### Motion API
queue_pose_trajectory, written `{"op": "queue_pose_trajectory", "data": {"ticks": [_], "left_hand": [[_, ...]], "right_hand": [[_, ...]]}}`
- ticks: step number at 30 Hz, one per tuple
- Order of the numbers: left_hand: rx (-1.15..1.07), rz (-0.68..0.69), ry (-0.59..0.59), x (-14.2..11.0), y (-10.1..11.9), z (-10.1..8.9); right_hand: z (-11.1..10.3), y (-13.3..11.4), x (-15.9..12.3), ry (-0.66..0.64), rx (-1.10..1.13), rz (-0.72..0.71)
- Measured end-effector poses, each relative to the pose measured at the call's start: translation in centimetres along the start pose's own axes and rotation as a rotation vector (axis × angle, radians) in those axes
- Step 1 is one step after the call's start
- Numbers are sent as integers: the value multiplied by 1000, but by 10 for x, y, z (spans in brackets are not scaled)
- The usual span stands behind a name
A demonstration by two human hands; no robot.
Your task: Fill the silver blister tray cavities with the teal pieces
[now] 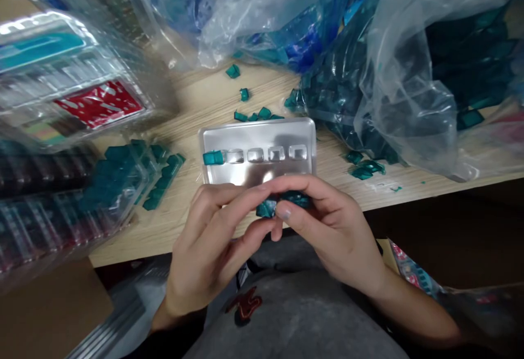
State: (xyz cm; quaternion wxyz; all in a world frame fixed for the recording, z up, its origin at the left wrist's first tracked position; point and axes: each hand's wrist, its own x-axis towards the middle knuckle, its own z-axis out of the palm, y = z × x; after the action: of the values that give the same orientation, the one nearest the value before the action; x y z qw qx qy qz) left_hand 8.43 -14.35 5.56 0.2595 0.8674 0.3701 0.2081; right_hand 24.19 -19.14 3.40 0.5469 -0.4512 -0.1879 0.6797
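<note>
Two hands, left and right, clamped together on translucent teal pieces; rectangular silver blister tray at twelve o'clock.

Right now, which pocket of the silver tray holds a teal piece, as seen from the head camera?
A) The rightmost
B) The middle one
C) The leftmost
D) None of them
C: the teal piece sits in the leftmost pocket of the silver tray, while the four pockets to its right look empty.
</note>
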Motion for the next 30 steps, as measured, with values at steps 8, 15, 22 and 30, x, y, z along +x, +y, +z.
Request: {"op": "queue_pose_trajectory", "data": {"ticks": [8,15,22,30], "left_hand": [[-64,-25,130,-4,-2,8],[-53,38,112,-9,2,6],[-1,-113,147,0,-19,0],[198,-61,200,15,-55,11]], "right_hand": [[0,-6,-7,9,-497,-270],[-2,-11,-7,21,-840,-447],[-19,-15,-9,206,-768,-405],[-33,-7,-14,302,-709,-347]]}}
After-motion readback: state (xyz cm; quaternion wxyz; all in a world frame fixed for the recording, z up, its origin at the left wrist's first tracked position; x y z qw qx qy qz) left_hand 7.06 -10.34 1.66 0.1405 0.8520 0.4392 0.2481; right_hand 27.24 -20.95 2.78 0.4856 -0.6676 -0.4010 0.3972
